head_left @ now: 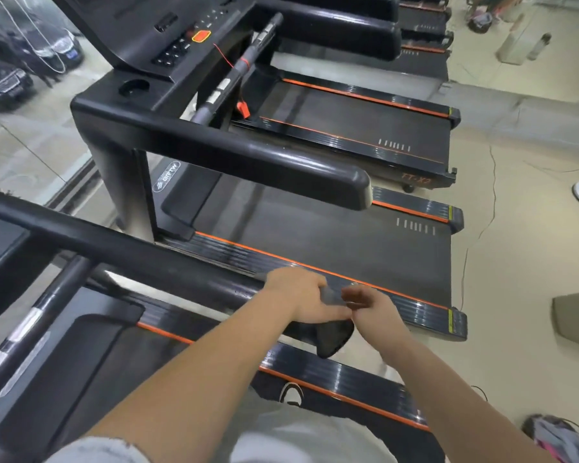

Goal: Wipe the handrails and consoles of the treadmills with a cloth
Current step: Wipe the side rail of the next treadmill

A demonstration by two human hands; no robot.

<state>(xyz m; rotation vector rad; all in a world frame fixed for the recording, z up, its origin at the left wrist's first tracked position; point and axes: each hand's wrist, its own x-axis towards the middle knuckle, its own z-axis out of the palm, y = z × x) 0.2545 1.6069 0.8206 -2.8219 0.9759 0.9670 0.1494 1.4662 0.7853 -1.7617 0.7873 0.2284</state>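
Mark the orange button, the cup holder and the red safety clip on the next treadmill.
orange button [201,36]: head view, middle of its face.
cup holder [133,87]: head view, its dark round well.
red safety clip [243,109]: head view, the clip's body.

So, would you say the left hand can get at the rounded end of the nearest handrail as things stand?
Probably yes: the left hand lies on the nearest handrail right beside its rounded end, with only the right hand close by.
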